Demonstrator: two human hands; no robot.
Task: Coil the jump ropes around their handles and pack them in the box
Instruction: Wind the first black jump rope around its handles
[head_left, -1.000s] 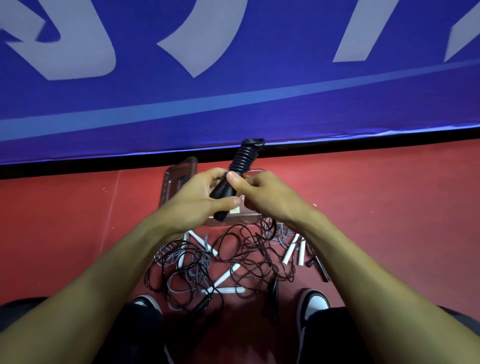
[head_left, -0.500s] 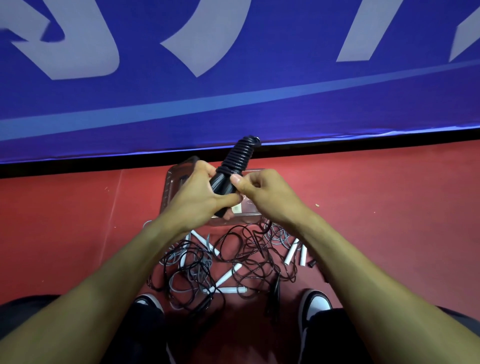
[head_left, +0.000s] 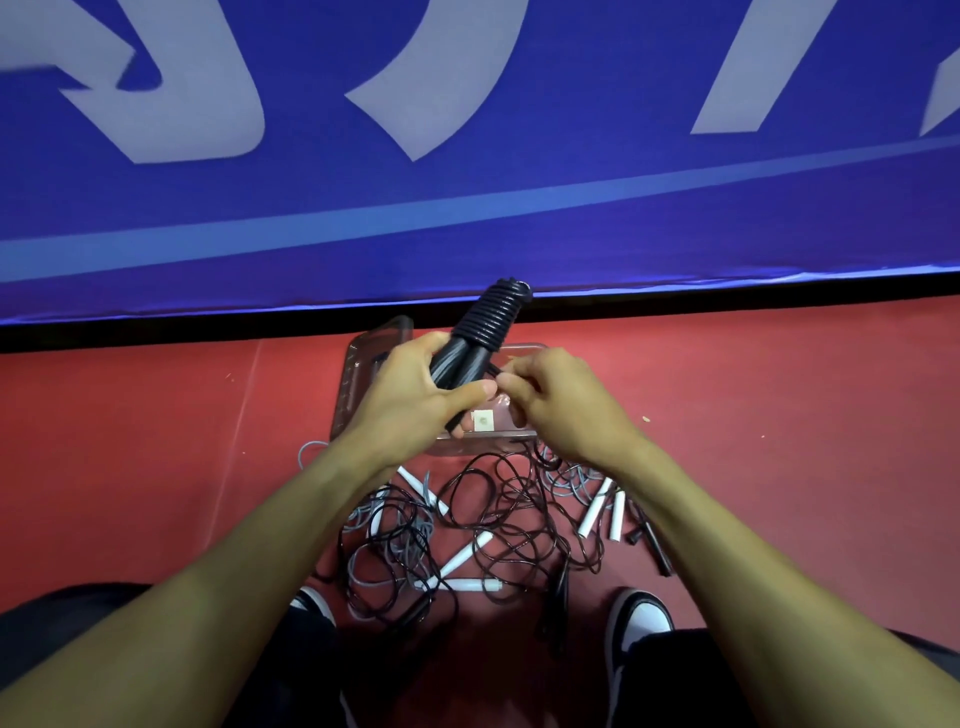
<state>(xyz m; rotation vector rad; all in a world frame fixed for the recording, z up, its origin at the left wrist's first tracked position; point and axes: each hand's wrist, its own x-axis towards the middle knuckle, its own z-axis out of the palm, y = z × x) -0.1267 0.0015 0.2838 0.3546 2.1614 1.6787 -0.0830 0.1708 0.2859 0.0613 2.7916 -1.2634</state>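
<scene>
Hands first: I count two, both raised over the clear rectangular plastic box (head_left: 363, 364) that sits on the red floor (head_left: 156, 441) against the blue banner with pale lettering (head_left: 467, 208). My left hand (head_left: 410, 400) wraps fingers and thumb around the two black jump-rope handles (head_left: 457, 364), held side by side and tilted up to the far right, with tight black cord coils (head_left: 493, 314) wound round their far ends. My right hand (head_left: 556, 400) sits just right of it, fingertips curled and pinching the loose black cord end (head_left: 493, 370) beside the handles. Inside the box I can make out only a small pale square label (head_left: 483, 420); the rest is hidden by my hands. Nearer me lies one tangled heap of black and grey loose ropes (head_left: 467, 519), and I count about six white handles (head_left: 592, 512) among them. Two black-and-white shoes (head_left: 641, 618) flank the heap.
</scene>
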